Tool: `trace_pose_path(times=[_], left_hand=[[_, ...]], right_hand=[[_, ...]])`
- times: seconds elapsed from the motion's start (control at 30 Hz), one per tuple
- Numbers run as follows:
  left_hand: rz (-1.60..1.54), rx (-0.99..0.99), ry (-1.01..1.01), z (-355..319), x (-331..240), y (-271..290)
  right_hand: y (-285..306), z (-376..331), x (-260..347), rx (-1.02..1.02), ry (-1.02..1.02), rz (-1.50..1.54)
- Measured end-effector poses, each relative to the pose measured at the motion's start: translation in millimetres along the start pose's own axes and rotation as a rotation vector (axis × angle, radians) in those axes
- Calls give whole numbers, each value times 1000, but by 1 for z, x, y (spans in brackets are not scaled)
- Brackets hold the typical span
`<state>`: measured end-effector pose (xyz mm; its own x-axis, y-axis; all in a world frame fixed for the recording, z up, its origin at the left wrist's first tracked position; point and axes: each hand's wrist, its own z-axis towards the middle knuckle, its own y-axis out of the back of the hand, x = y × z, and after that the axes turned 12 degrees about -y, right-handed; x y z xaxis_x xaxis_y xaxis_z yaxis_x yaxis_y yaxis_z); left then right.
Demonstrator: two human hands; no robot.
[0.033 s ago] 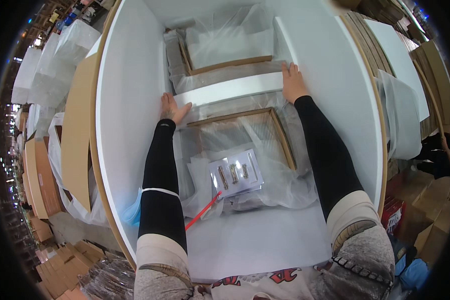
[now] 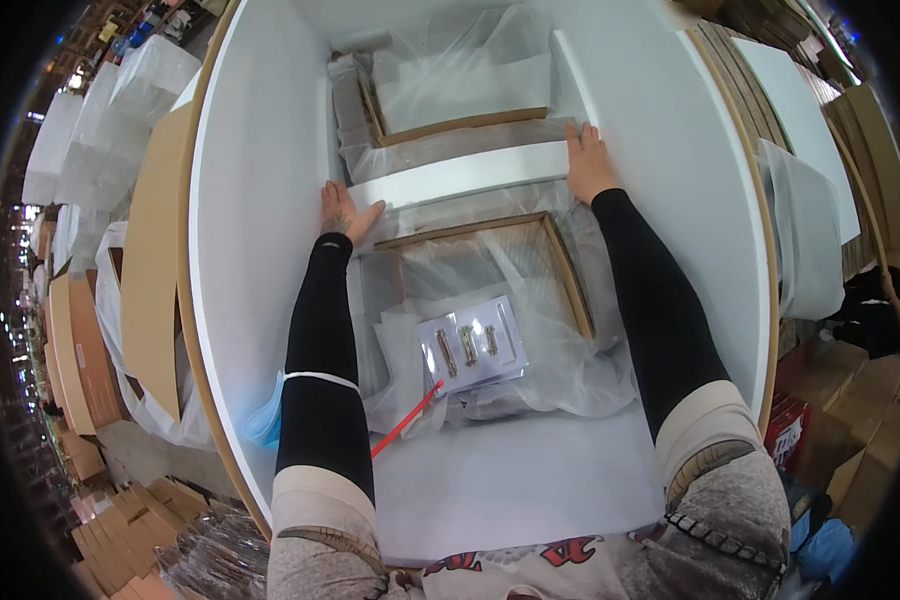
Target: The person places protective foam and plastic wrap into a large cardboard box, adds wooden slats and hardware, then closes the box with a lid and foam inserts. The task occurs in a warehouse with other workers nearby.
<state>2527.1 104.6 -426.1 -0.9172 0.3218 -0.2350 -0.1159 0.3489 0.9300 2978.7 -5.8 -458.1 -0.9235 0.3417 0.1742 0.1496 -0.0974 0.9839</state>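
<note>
A white foam strip (image 2: 460, 175) lies crosswise inside a deep box with white foam walls. My left hand (image 2: 344, 212) is at its left end, the thumb on the strip and the fingers against its end by the wall. At the opposite end, my right hand (image 2: 590, 165) has its fingers over the strip. Both hands hold it between them. Packages in translucent wrap with brown cardboard edges (image 2: 470, 228) sit on either side of the strip. On the nearer package rests a clear-fronted pack of metal hardware (image 2: 473, 345), with a red strap (image 2: 407, 420) beside it.
White foam sheeting (image 2: 520, 480) covers the box's near part. A blue face mask (image 2: 264, 412) hangs by my left forearm. Cardboard sheets (image 2: 152, 270) and wrapped white blocks (image 2: 150, 85) stand to the left; more stacked boards (image 2: 800, 130) and cartons (image 2: 840, 400) are at the right.
</note>
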Motion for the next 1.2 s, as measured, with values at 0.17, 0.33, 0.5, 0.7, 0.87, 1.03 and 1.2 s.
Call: trace_pose_path(times=[0.17,0.33,0.5,0.7,0.87,1.03,1.2], left_hand=[[103,53,12,5,-6,3],[141,-6,-28,-23,-48,48],[20,64,-389,-82,-98,169],[-202,-561,-447,-265,-81,295],[-388,-927,-35,-445,64,309],[-357,-929,-163,-498,153,230],[-982,-973,-279,-527,145,153]], right_hand=[[10,10,-9,15,69,200],[31,22,-4,99,-42,176],[61,28,43,131,71,106],[180,-1,148,-15,392,449],[326,-112,182,176,557,679],[387,-277,192,289,641,603],[379,-400,229,408,611,513]])
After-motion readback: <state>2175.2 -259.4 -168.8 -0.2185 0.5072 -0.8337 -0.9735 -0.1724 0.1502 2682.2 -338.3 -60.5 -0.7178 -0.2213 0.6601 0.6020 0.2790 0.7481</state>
